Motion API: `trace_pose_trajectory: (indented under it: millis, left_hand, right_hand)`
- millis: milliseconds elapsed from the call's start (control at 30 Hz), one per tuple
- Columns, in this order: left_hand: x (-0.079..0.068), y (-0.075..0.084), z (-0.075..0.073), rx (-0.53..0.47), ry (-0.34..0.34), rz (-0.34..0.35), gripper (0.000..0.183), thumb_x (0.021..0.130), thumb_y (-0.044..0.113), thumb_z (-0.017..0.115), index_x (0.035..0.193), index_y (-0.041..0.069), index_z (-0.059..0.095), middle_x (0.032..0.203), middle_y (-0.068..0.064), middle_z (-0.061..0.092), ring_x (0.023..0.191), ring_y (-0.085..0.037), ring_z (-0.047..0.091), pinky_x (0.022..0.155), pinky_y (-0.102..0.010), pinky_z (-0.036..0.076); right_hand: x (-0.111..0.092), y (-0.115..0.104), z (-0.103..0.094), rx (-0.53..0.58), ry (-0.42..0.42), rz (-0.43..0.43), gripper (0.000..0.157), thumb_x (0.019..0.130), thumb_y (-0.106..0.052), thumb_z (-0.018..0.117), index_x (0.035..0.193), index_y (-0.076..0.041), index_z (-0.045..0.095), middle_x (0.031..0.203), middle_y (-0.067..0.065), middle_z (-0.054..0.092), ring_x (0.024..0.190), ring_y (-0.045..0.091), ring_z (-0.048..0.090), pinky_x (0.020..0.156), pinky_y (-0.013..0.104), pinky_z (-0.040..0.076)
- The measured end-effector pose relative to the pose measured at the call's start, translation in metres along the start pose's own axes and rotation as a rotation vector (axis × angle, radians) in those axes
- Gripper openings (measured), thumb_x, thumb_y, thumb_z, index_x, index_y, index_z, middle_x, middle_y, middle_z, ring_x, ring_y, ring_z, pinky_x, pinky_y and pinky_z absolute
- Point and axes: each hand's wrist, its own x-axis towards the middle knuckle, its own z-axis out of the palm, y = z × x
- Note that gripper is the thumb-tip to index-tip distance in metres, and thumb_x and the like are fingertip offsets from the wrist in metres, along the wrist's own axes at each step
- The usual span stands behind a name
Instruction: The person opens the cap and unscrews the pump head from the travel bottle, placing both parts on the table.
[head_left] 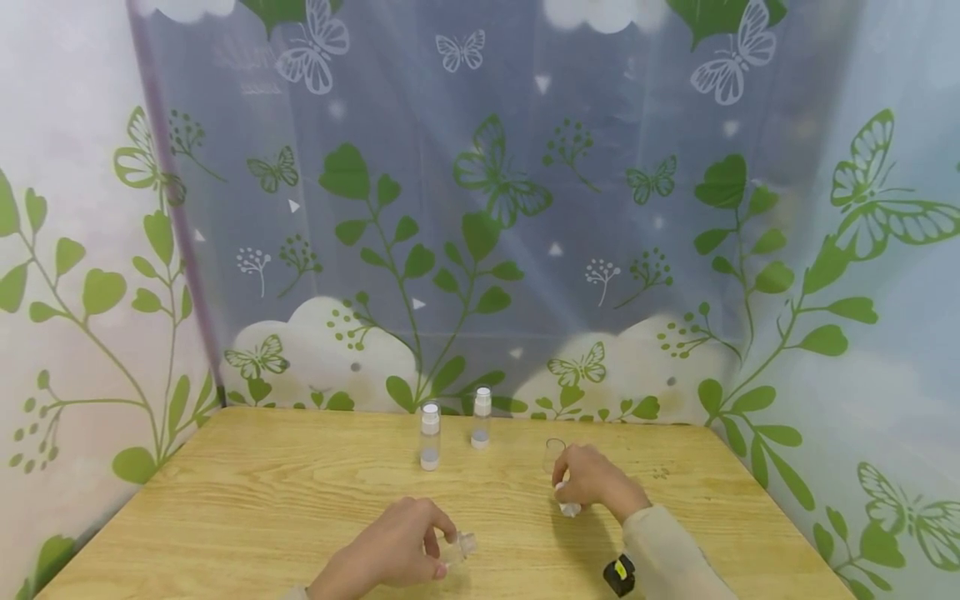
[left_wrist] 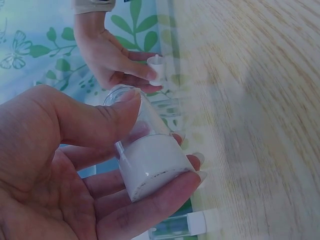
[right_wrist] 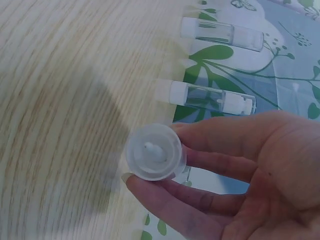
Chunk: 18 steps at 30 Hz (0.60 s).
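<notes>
My left hand (head_left: 397,550) is low over the near middle of the wooden table (head_left: 262,500). Its thumb and fingers pinch a small clear bottle with a white bottom (left_wrist: 150,162), seen tilted in the head view as the clear bottle (head_left: 461,546). To the right, my right hand (head_left: 592,479) curls its fingers round a white round pump head (right_wrist: 154,151); the same pump head (left_wrist: 156,70) appears in the left wrist view. The two hands are apart.
Two capped clear bottles (head_left: 430,435) (head_left: 481,417) stand upright near the table's far edge, in front of a leaf-and-butterfly curtain (head_left: 480,208). A small clear cap-like thing (head_left: 553,454) shows just behind my right hand. The table's right edge (head_left: 780,517) is close.
</notes>
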Motion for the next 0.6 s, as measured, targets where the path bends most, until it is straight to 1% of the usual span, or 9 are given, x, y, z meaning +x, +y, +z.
trace_pose_trajectory:
  millis: [100, 200, 267, 433, 600]
  left_hand:
    - [-0.0001, 0.0003, -0.0001, 0.002, 0.001, 0.001, 0.032, 0.068, 0.007, 0.079, 0.099, 0.007, 0.072, 0.078, -0.001, 0.071, 0.068, -0.002, 0.060, 0.063, -0.026, 0.055]
    - [0.0001, 0.0003, -0.0005, 0.004, -0.001, -0.003, 0.032, 0.068, 0.008, 0.080, 0.099, 0.007, 0.072, 0.078, -0.001, 0.071, 0.068, -0.003, 0.060, 0.063, -0.026, 0.055]
    - [0.0002, 0.0004, -0.0007, 0.006, -0.001, -0.007, 0.032, 0.068, 0.008, 0.080, 0.099, 0.008, 0.073, 0.077, 0.000, 0.071, 0.068, -0.003, 0.060, 0.062, -0.026, 0.055]
    - [0.0002, 0.0004, -0.0011, 0.010, 0.000, -0.013, 0.031, 0.068, 0.009, 0.080, 0.099, 0.008, 0.073, 0.076, 0.001, 0.070, 0.068, -0.004, 0.061, 0.063, -0.027, 0.054]
    - [0.0003, 0.0002, -0.0007, 0.011, 0.000, -0.010, 0.032, 0.068, 0.009, 0.080, 0.099, 0.008, 0.072, 0.076, 0.001, 0.070, 0.069, -0.004, 0.061, 0.064, -0.029, 0.056]
  right_hand:
    - [0.0008, -0.0006, 0.0014, -0.006, -0.017, 0.018, 0.009, 0.080, -0.002, 0.068, 0.087, -0.003, 0.071, 0.095, 0.015, 0.066, 0.053, 0.020, 0.060, 0.048, 0.033, 0.052]
    - [0.0011, -0.0016, 0.0018, -0.017, -0.035, 0.040, 0.008, 0.079, -0.002, 0.067, 0.086, -0.004, 0.071, 0.097, 0.015, 0.065, 0.054, 0.020, 0.060, 0.048, 0.035, 0.053]
    - [0.0016, -0.0019, 0.0022, -0.027, -0.049, 0.047, 0.008, 0.079, -0.002, 0.067, 0.085, -0.005, 0.071, 0.102, 0.017, 0.065, 0.054, 0.020, 0.061, 0.049, 0.036, 0.053]
    - [0.0029, -0.0019, 0.0027, -0.035, -0.084, 0.059, 0.008, 0.079, -0.004, 0.067, 0.084, -0.007, 0.072, 0.107, 0.018, 0.064, 0.055, 0.018, 0.060, 0.049, 0.035, 0.054]
    - [0.0025, -0.0017, 0.0033, -0.016, -0.098, 0.051, 0.005, 0.081, -0.004, 0.068, 0.085, -0.004, 0.071, 0.098, 0.014, 0.065, 0.054, 0.018, 0.061, 0.050, 0.035, 0.055]
